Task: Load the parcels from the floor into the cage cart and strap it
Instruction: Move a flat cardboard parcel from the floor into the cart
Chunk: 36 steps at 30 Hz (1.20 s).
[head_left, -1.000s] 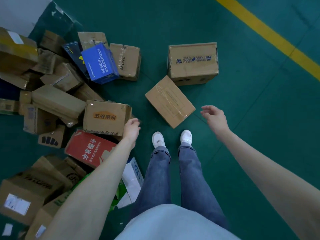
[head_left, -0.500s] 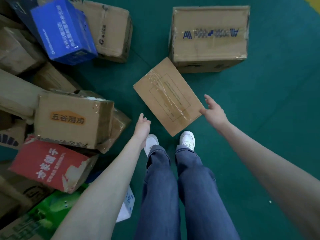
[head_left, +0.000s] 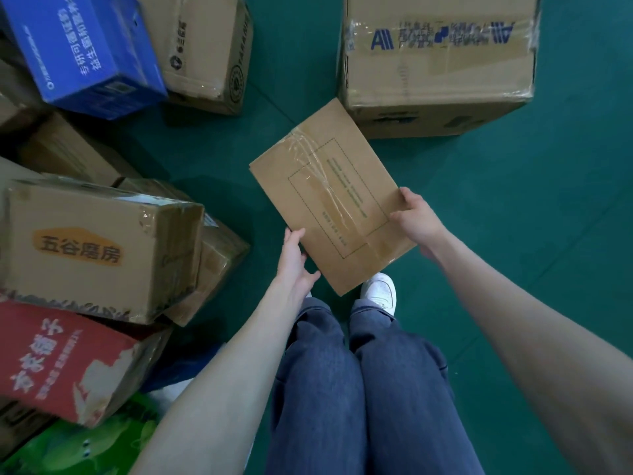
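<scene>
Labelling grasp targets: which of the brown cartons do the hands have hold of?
The flat taped carton at centre, by the shoes: left hand and right hand touch its opposite edges. The other brown cartons lie untouched.

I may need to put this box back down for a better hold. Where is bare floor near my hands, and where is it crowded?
Bare green floor lies to the right of the flat taped box, below the big carton with blue print. A narrower bare strip runs between that carton and the brown box beside the blue box. The left side is crowded: the orange-label box and red box are piled together.
</scene>
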Each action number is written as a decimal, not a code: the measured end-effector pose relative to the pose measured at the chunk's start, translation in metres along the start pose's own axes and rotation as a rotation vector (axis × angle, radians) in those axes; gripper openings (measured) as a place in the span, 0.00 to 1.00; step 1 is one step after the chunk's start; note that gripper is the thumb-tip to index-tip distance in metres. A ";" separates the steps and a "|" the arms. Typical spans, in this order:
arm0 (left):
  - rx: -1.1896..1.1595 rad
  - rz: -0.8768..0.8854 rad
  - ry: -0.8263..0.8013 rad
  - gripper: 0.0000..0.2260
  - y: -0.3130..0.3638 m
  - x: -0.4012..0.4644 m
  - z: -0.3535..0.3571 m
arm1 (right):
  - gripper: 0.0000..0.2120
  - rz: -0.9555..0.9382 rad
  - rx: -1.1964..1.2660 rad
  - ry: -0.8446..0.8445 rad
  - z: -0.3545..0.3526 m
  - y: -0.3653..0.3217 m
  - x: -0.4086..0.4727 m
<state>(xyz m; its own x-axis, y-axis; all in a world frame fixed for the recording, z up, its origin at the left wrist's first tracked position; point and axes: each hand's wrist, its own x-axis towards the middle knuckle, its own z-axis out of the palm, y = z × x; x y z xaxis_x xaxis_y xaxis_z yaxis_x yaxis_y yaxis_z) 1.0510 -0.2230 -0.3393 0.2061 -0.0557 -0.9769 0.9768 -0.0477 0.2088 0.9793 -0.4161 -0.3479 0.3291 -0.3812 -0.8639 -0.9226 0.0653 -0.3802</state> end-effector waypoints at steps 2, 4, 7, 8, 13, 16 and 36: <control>-0.033 0.020 0.031 0.20 0.002 -0.016 -0.003 | 0.30 0.002 0.022 0.008 0.003 -0.002 -0.021; -0.048 0.039 0.036 0.15 0.003 -0.036 -0.006 | 0.29 -0.003 0.043 0.021 0.000 -0.005 -0.046; -0.040 0.074 0.027 0.13 0.011 -0.098 -0.011 | 0.26 -0.042 0.066 0.049 -0.012 -0.023 -0.101; -0.037 0.089 0.028 0.14 0.015 -0.119 -0.011 | 0.25 -0.053 0.079 0.056 -0.016 -0.030 -0.120; -0.022 0.197 0.015 0.22 0.041 -0.249 -0.029 | 0.22 -0.125 0.154 0.074 -0.044 -0.072 -0.252; 0.038 0.304 -0.005 0.22 0.053 -0.333 -0.048 | 0.20 -0.190 0.142 0.077 -0.061 -0.096 -0.331; -0.765 0.457 0.113 0.15 -0.107 -0.529 -0.107 | 0.20 -0.369 -0.228 -0.443 -0.080 -0.128 -0.485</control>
<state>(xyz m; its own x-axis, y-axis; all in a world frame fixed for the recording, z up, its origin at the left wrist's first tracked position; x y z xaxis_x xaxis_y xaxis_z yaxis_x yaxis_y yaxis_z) 0.8437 -0.0812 0.1508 0.5496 0.1938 -0.8127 0.5613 0.6348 0.5310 0.9214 -0.3137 0.1462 0.6421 0.0809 -0.7624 -0.7355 -0.2154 -0.6423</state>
